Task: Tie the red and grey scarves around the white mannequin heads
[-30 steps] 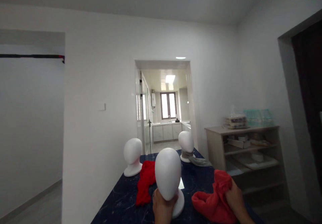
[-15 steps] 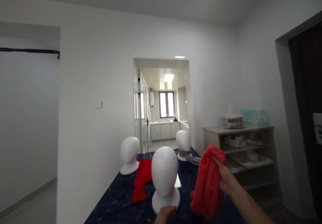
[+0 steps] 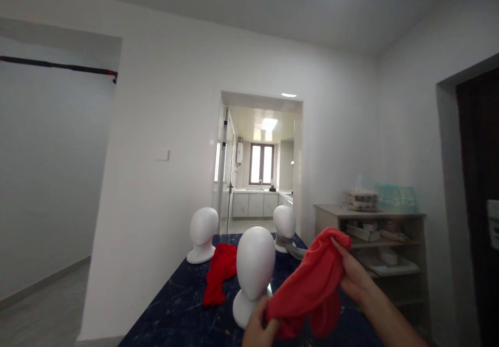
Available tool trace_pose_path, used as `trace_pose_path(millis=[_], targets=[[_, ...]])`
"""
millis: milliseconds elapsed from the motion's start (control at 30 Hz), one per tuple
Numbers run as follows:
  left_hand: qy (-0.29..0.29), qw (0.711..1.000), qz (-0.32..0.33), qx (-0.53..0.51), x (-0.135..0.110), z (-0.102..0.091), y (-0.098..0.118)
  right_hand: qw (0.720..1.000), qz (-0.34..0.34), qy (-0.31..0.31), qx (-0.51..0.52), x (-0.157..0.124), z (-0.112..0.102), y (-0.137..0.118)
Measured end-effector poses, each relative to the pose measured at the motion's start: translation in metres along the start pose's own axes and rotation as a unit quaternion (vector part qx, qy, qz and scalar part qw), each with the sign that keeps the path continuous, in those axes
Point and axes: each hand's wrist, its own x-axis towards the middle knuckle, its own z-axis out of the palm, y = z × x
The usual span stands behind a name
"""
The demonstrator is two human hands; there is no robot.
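A coral-red cloth (image 3: 307, 279), perhaps a scarf, stretches between my two hands above the near right part of the table. My right hand (image 3: 351, 269) pinches its upper end, while my left hand (image 3: 262, 323) grips the lower left end. Part of the cloth hangs down in a loop below. Just behind my left hand stands a white mannequin head (image 3: 255, 266), bare and upright. A brighter red knitted-looking cloth (image 3: 218, 274) lies on the dark blue marbled table (image 3: 171, 310) to its left.
A second white mannequin head (image 3: 203, 227) stands at the table's left edge. Another mannequin head (image 3: 284, 222) at the back has a grey cloth (image 3: 294, 249) around its neck. To the right is a shelf unit (image 3: 370, 213) with packages; a doorway opens behind.
My left hand has come up from the near mannequin head's base and taken the cloth's lower end. The cloth, which hung from my right hand, now slants across. The view has tilted slightly.
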Motion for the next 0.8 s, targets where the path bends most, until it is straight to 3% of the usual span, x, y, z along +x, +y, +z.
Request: trace_pose_path(millis=[100,233,367,467,567,667,733,800], targets=[[-0.006,0.981,-0.022,-0.194,0.014,-0.024,0.037,0.994,0.100,-0.031,0.045,-0.002,-0.025,0.023],[-0.052,0.963,-0.075,-0.255,0.046,-0.028,0.096,0.986,0.153,-0.058,0.023,-0.007,-0.061,0.074],[-0.129,0.953,-0.138,-0.236,0.085,-0.018,0.142,0.987,0.130,0.022,-0.094,-0.003,-0.098,0.110],[-0.192,0.945,-0.156,-0.212,0.106,-0.009,0.169,0.959,0.087,0.117,-0.243,0.008,-0.108,0.106],[-0.271,0.936,-0.162,-0.157,0.117,0.001,0.193,0.942,0.001,0.129,-0.309,0.011,-0.085,0.078],[-0.325,0.927,-0.157,-0.101,0.120,0.012,0.212,0.963,-0.124,-0.016,-0.238,-0.002,-0.032,0.043],[-0.354,0.921,-0.146,-0.072,0.121,0.017,0.224,0.965,-0.155,-0.111,-0.180,-0.013,0.008,0.024],[-0.393,0.908,-0.136,-0.045,0.122,0.019,0.237,0.963,-0.165,-0.146,-0.156,-0.021,0.042,0.010]])
